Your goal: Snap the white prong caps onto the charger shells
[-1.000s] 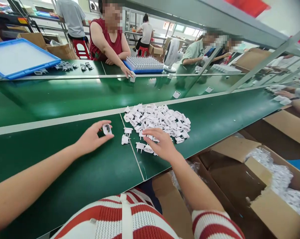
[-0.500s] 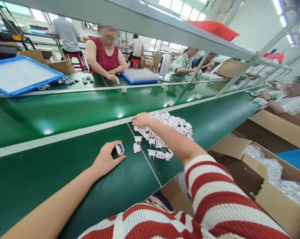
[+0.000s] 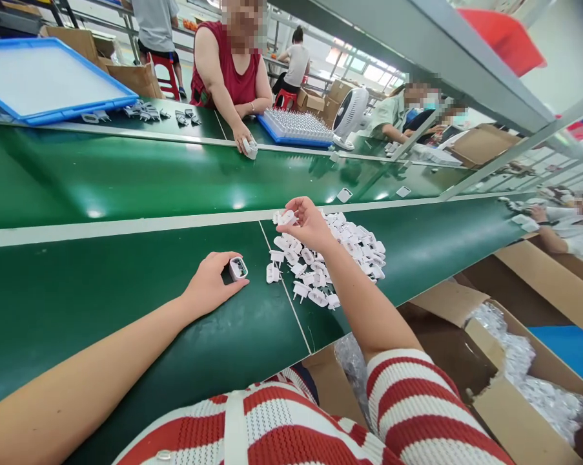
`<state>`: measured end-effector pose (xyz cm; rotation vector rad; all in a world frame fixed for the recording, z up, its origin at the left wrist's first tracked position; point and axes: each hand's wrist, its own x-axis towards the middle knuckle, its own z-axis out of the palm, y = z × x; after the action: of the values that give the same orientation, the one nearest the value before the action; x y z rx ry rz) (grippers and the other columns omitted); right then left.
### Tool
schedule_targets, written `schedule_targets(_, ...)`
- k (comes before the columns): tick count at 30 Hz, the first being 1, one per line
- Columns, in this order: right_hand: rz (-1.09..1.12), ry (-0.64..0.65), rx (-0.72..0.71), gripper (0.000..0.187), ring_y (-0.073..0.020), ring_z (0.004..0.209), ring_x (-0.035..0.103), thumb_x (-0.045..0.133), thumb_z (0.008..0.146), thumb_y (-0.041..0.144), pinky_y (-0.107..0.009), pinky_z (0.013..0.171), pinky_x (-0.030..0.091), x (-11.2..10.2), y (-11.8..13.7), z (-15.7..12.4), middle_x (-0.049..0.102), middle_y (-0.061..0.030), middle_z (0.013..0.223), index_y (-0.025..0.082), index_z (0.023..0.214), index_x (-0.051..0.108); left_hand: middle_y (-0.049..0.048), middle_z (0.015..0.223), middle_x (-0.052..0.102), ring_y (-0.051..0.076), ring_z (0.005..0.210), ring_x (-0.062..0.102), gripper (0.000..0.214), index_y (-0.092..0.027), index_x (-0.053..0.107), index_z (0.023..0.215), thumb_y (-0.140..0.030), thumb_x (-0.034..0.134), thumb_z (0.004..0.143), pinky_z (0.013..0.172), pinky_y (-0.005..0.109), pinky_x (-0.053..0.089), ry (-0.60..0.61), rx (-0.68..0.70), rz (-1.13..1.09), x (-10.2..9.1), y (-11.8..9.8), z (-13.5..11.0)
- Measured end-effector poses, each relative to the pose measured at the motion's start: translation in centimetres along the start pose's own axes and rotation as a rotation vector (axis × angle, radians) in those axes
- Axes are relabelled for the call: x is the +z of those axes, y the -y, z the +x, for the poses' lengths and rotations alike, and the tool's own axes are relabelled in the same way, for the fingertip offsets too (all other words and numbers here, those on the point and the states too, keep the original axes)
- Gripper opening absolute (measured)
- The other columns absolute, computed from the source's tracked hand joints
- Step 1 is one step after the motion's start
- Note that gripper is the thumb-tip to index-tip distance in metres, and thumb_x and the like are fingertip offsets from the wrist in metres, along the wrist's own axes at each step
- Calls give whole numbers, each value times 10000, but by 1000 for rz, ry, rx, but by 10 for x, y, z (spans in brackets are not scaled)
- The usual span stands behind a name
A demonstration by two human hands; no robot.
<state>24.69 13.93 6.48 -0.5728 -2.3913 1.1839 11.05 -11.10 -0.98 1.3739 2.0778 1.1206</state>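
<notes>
My left hand (image 3: 212,284) grips a white charger housing (image 3: 238,268) between thumb and fingers, its open end up with dark parts showing inside. It rests on the green work surface (image 3: 126,310). Over the far left part of a heap of white plug covers (image 3: 354,242), my right hand (image 3: 309,223) pinches one white plug cover (image 3: 287,219) between thumb and fingertips. Several more covers with pins lie loose at the near side of the heap, and a few sit by the white line, between my hands.
Beyond a pale rail, a green conveyor belt (image 3: 175,174) carries white pieces. Across it a co-worker (image 3: 230,71) holds a white part beside a blue tray of pins (image 3: 298,127) and a fan (image 3: 350,116). Open cartons (image 3: 523,387) with clear plastic bags stand at right.
My right hand has lifted and turned at the heap, and a plug cover now shows in its fingers. The left hand still holds the housing. The co-worker's hand has reached onto the belt.
</notes>
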Motion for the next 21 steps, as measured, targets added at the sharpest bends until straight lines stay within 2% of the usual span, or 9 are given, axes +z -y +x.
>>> schedule_targets(3, 405, 69, -39, 638, -179, 841, 700, 975, 573, 410, -314, 748, 563, 15, 22, -23, 751, -36, 966, 228, 1032, 570, 76, 1192, 683, 298, 1152, 596, 539, -247, 638, 1283, -484, 775, 818, 1005, 459, 508, -3, -13, -18, 0, 1, 2)
schedule_targets(5, 535, 177, -22, 572, -161, 747, 702, 972, 604, 417, -284, 646, 555, 24, 36, -37, 781, -43, 956, 224, 1010, 619, 76, 1161, 684, 300, 1117, 589, 510, -235, 663, 1205, -524, 789, 803, 982, 461, 500, -1, 14, 3, -1, 2, 3)
schedule_targets(8, 653, 341, 10, 505, -92, 553, 611, 901, 743, 424, -241, 508, 489, 35, 51, -49, 803, -39, 1021, 244, 1142, 650, 81, 1096, 678, 314, 1063, 572, 522, -223, 688, 1080, -613, 813, 757, 947, 479, 486, -28, 16, 62, -5, 3, -3)
schedule_targets(11, 756, 456, 56, 534, -67, 524, 561, 871, 796, 422, -225, 510, 471, 44, 56, -53, 806, -33, 1047, 268, 1233, 606, 84, 1172, 667, 329, 1100, 555, 698, -232, 670, 1177, -672, 859, 670, 957, 493, 483, -75, -80, 35, -9, 2, -17)
schedule_targets(13, 807, 501, 109, 507, -74, 528, 571, 879, 785, 439, -219, 499, 458, 51, 55, -54, 807, -36, 1006, 258, 1158, 589, 78, 1272, 653, 329, 1165, 544, 780, -247, 635, 1271, -650, 881, 650, 995, 489, 477, -80, -115, -29, -11, 0, -26)
schedule_targets(14, 819, 522, 133, 492, -81, 532, 586, 886, 774, 442, -218, 493, 459, 55, 54, -54, 805, -36, 975, 250, 1116, 588, 72, 1287, 655, 322, 1180, 545, 755, -252, 629, 1289, -618, 875, 677, 1008, 482, 474, -79, -118, -58, -12, -1, -30)
schedule_targets(16, 809, 545, 155, 470, -92, 540, 615, 893, 761, 428, -217, 483, 471, 65, 52, -56, 789, -22, 902, 232, 1093, 624, 61, 1218, 688, 301, 1148, 566, 586, -255, 654, 1256, -539, 820, 771, 991, 461, 479, -75, -116, -86, -13, -1, -33)
schedule_targets(18, 753, 517, 153, 465, -95, 550, 632, 878, 778, 409, -217, 493, 497, 73, 48, -59, 750, 8, 814, 222, 1153, 678, 52, 1101, 714, 282, 1065, 588, 387, -250, 696, 1150, -485, 752, 847, 937, 443, 486, -65, -87, -68, -14, 0, -32)
schedule_targets(21, 639, 343, 152, 507, -103, 569, 661, 803, 862, 425, -228, 534, 545, 76, 43, -64, 659, 61, 722, 262, 1315, 647, 43, 1022, 720, 270, 992, 590, 308, -244, 711, 1026, -499, 751, 858, 875, 431, 487, -59, -31, -18, -15, 3, -28)
